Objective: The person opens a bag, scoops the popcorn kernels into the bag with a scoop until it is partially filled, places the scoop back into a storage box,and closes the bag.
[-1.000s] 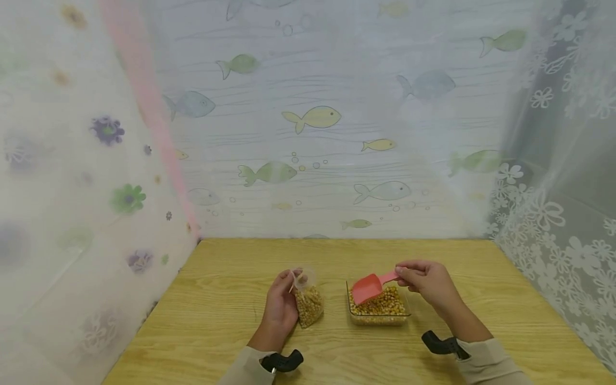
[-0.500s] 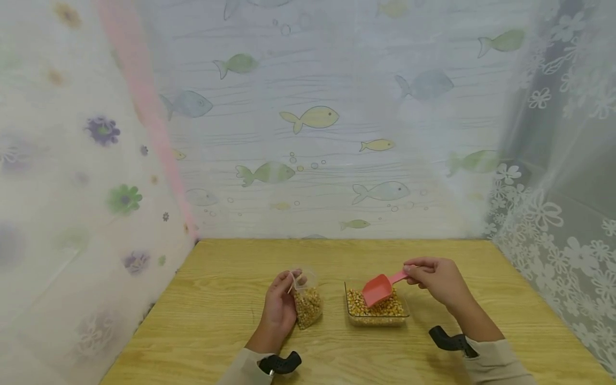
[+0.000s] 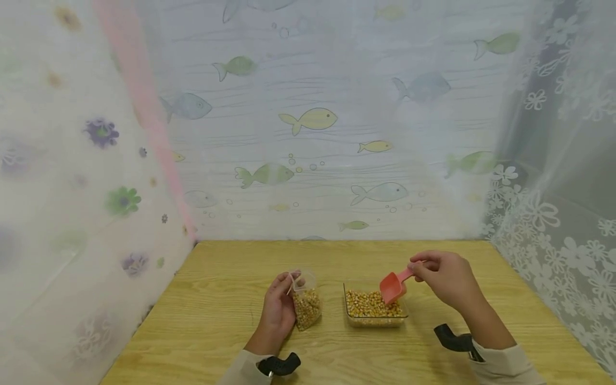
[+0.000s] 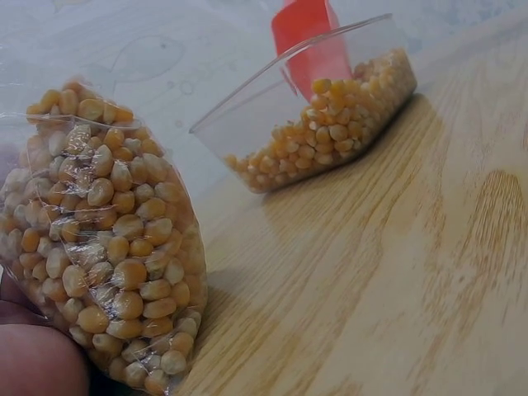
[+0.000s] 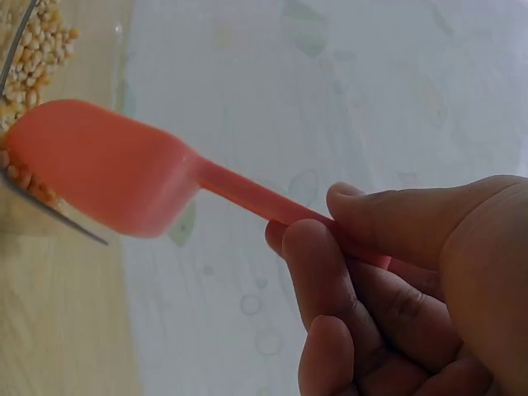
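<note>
My right hand (image 3: 445,278) pinches the handle of a pink-red scoop (image 3: 393,287) between thumb and fingers. The scoop's tip dips at the corn kernels (image 3: 368,303) in the right part of a clear rectangular container (image 3: 375,322). In the right wrist view the scoop (image 5: 107,169) shows its back, blade angled down over the container's edge. To the left, my left hand (image 3: 279,310) holds a clear plastic bag (image 3: 307,309) by its upper rim, where the mouth stands open. Seen close in the left wrist view, the bag (image 4: 107,239) bulges with corn kernels and stands on the table.
A wood-grain table (image 3: 337,358) lies under everything. Behind it hangs a pale sheet printed with fish (image 3: 313,118), and flowered sheets close the left and right sides. The container stands a short way right of the bag.
The scoop has moved right across the container and tilted more steeply, its blade tip now down at the kernels. My right hand has shifted right and slightly up; the left hand stays with the bag.
</note>
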Motion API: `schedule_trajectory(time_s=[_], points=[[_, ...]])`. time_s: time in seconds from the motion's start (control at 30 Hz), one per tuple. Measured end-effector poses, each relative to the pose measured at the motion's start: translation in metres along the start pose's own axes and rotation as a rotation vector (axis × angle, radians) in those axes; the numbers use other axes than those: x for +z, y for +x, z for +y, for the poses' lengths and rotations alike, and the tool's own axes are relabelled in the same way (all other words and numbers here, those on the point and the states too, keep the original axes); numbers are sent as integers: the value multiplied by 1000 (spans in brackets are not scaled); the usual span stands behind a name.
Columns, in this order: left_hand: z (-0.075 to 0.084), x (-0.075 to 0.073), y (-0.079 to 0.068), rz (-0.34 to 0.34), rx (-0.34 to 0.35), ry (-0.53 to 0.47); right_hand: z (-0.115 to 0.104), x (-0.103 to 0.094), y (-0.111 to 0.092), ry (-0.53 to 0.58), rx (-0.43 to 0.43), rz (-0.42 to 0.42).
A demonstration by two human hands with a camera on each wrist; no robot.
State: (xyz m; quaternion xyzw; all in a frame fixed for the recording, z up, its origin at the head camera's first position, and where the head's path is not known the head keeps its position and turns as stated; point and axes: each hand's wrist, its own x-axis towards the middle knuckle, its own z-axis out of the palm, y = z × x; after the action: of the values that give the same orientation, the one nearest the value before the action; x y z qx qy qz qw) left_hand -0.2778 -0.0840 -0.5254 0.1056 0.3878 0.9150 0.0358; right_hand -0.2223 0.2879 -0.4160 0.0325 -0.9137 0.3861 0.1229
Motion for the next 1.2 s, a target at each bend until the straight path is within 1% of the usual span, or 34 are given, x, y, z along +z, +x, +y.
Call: schedule_trajectory(time_s=[0.43,0.57,0.67,0.77,0.87,1.0,1.13,1.2], points=[[0,-1,1,-12,10,1,-27,3,-13,-204,-188,103],[0,-1,2,-19,10,2,-31,5,-14,-246,-204,107],[0,-3,1,-20,6,4,-29,7,-14,-246,-197,98],[-1,-3,0,-22,5,6,-23,9,-11,-215,-192,83],[-1,-3,1,-29,5,2,-13,11,-7,-174,-163,61],[-1,-3,2,-33,2,-8,3,12,1,-87,-78,6],[-1,-3,2,-34,0,-15,18,14,8,51,25,-39],[0,-3,3,-35,-1,-16,24,15,10,121,69,-48]])
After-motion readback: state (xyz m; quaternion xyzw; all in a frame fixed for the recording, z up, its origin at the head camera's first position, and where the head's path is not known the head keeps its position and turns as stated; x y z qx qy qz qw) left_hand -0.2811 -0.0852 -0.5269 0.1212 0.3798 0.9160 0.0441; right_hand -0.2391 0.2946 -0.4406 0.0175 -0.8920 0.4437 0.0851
